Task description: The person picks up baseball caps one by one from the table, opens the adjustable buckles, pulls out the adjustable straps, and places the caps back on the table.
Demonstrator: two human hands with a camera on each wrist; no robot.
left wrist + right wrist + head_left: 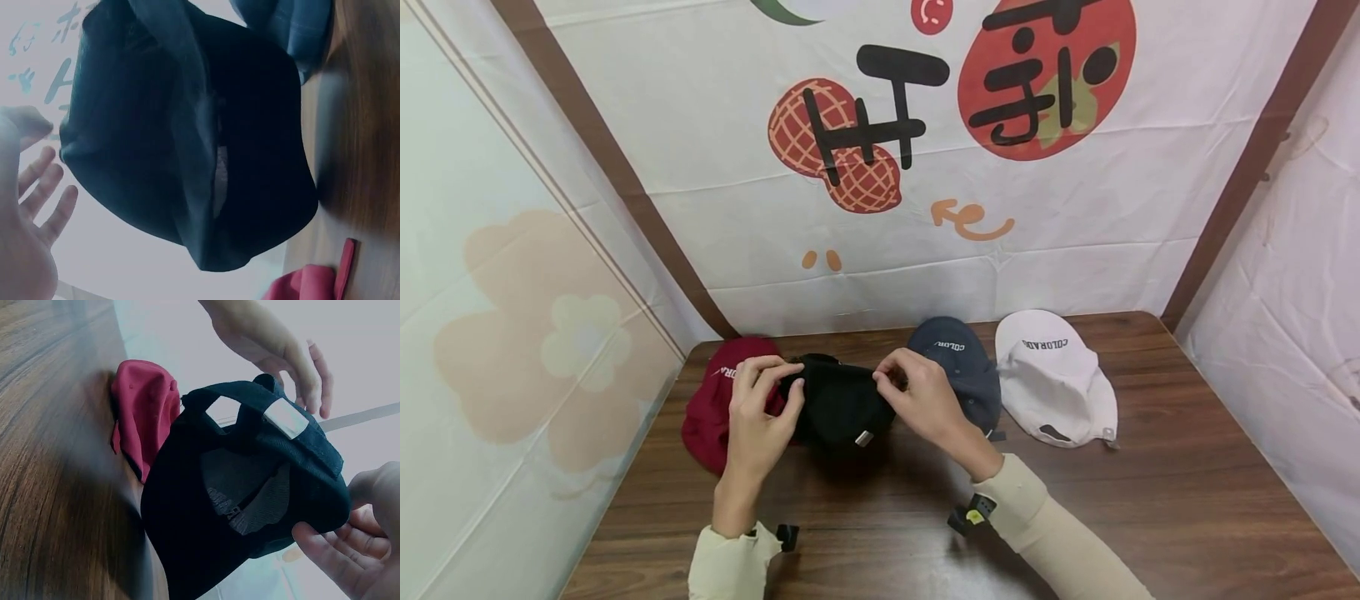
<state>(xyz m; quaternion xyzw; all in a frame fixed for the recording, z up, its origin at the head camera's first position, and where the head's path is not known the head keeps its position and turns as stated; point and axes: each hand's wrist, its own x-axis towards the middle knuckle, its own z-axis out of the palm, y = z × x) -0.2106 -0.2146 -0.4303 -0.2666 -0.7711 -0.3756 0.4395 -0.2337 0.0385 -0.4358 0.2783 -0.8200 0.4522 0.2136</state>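
A black baseball cap [842, 408] is held up on its edge over the wooden table, tilted so its hollow inside and back strap show in the right wrist view. My right hand [922, 398] pinches the cap's upper right edge between thumb and fingers. At the cap's left side, my left hand [760, 417] has its thumb and fingers spread apart; in the left wrist view the fingertips [62, 209] lie just off the black fabric. Whether the brim [187, 550] touches the table is hard to tell.
On the wooden table [1165, 467], a dark red cap [703, 425] lies to the left, partly behind my left hand. A navy cap [958, 367] and a white cap [1052, 383] lie side by side to the right. Printed cloth walls [1075, 208] surround the table.
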